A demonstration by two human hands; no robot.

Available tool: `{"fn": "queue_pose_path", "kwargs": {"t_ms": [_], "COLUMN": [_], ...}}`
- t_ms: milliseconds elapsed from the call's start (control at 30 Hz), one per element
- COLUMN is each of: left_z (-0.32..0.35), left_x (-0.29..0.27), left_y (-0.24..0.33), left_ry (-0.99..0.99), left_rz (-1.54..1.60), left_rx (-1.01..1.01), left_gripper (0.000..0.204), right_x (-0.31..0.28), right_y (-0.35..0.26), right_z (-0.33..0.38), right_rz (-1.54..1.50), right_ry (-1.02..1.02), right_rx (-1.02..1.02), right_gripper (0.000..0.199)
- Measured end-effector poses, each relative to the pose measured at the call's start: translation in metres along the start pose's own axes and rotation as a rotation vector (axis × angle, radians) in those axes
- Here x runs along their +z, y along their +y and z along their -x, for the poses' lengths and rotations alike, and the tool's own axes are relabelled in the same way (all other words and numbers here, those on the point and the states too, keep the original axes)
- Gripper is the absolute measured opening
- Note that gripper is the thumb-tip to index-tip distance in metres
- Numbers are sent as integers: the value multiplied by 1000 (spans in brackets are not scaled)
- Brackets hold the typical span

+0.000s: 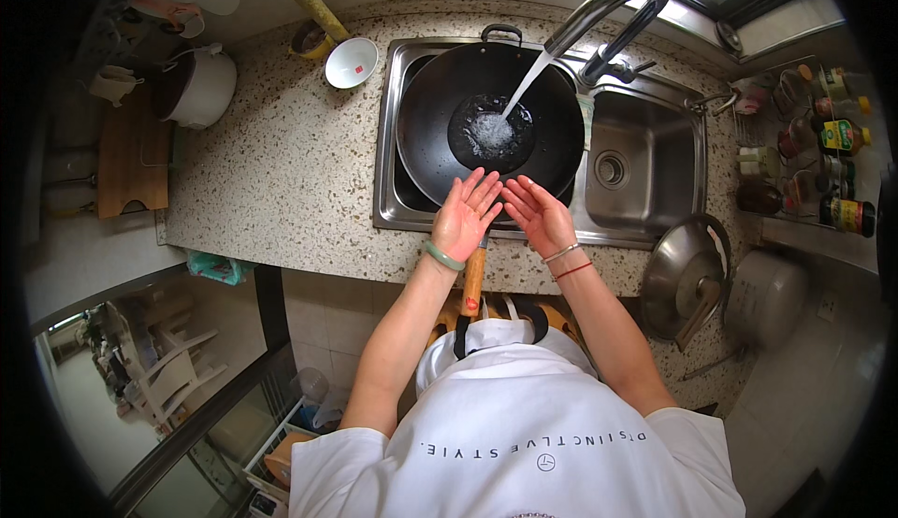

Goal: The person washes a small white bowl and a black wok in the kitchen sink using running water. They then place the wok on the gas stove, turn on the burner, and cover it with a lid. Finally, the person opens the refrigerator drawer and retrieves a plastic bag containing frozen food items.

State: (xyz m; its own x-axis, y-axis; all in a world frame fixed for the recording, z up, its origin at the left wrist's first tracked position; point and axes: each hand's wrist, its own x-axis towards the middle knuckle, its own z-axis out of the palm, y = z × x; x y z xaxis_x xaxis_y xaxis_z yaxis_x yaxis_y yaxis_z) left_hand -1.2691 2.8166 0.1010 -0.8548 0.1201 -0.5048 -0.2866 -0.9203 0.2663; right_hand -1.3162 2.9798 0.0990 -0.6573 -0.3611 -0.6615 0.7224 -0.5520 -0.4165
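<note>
A black wok (426,116) with a wooden handle (474,280) sits over the left sink basin. From the chrome faucet (608,4) a stream of water runs into the wok, where a small pool of water (490,135) bubbles at the bottom. My left hand (462,214) and my right hand (540,216) are held palms up, side by side, above the wok's near rim. Their fingers are stretched out and nothing lies in either palm. A green bangle circles my left wrist; a silver bangle and a red cord are on the right.
The right sink basin (645,139) has a drain in it. On the counter's left stand a white bowl (352,63), a white pot (206,86) and a wooden cutting board (133,158). A metal lid (683,270) leans at the right, below a rack of bottles (844,136).
</note>
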Motion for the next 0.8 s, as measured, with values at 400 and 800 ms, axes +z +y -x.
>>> {"fn": "queue_pose_path", "kwargs": {"t_ms": [400,800], "left_z": [-5,-6], "left_x": [-9,-2], "left_y": [-2,-1], "left_ry": [37,40], "left_rz": [35,-95], "left_rx": [-32,-23], "left_gripper": [42,43], "right_x": [-1,0], "right_y": [-6,-10], "right_z": [3,1], "right_rz": [92,81], "right_ry": [63,34], "right_rx": [26,15], "right_gripper": [39,40]}}
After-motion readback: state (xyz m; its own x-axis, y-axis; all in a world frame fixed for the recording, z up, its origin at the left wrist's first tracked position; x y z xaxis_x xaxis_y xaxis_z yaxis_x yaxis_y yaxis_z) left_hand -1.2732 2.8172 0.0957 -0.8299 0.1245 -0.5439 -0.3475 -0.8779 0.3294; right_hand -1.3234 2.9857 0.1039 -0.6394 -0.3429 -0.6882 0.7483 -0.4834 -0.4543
